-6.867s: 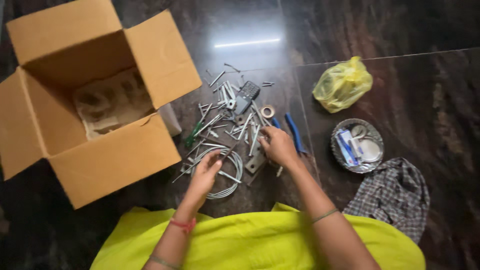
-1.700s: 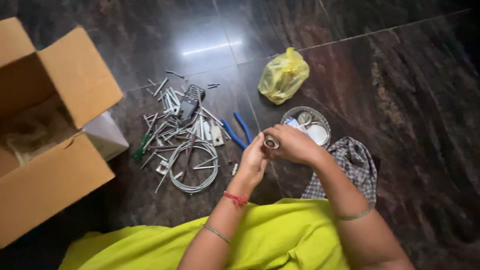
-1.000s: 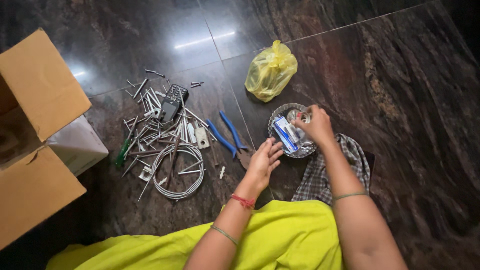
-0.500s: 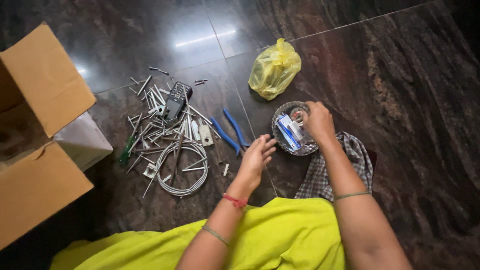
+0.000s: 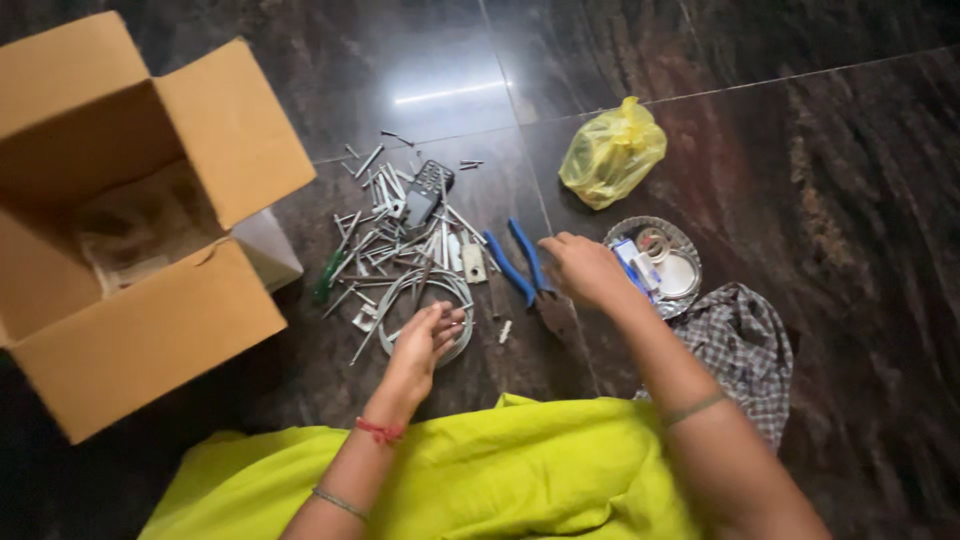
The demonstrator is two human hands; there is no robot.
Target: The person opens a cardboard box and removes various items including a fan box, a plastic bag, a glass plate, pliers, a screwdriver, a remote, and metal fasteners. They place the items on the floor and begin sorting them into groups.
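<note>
Here, left hand [image 5: 425, 340] hovers palm-down with fingers loosely spread, holding nothing, over the near edge of a coiled wire [image 5: 425, 300]. Right hand [image 5: 585, 268] is half-curled and looks empty; its fingertips reach toward the blue-handled pliers [image 5: 515, 262] just to its left, contact unclear. A pile of screws and nails [image 5: 395, 235] lies beyond the left hand, spread across the dark stone floor [image 5: 850, 150]. In that pile: a black remote [image 5: 425, 192] at the far side, a green-handled screwdriver [image 5: 328, 275] on the left edge, a small white block [image 5: 473, 262] between coil and pliers. Just right of the right hand sits a round metal dish [image 5: 688, 252] holding small packets and a tape roll [image 5: 653, 243]. A checked cloth [image 5: 745, 350] lies on the near side of the dish, touching it. A tied yellow plastic bag [image 5: 612, 152] sits beyond the right hand. Far left of the left hand, an open cardboard box [image 5: 130, 320] has crumpled packing inside. Yellow-green garment [image 5: 480, 470] covers the lap below both arms.
</note>
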